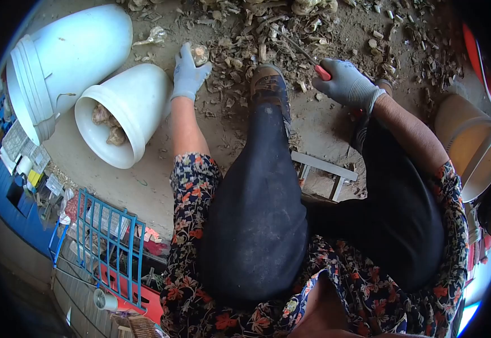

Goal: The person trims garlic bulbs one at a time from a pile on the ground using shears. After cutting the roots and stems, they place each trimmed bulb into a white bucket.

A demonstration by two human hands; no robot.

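Note:
My left hand (pixel 188 76), in a grey-white glove, grips a knobbly brown root (pixel 199 54) with a pale round cut face. It is just above the littered floor, right of a white bucket (pixel 155 84). My right hand (pixel 344 83), gloved alike, is closed around the red handle of a knife (pixel 322 72). The thin blade points up and left over the trimmings (pixel 240 62), apart from the root. Inside the white bucket lie a few brown root pieces (pixel 116 135). Another pale root (pixel 154 35) rests on the floor beyond it.
A larger white bucket (pixel 82 42) stands at the far left. On the right are a tan bucket (pixel 459 121) and a red-rimmed container (pixel 479 65). A metal stool frame (pixel 325 167) sits between my legs. A blue metal rack (pixel 110 242) is at the lower left.

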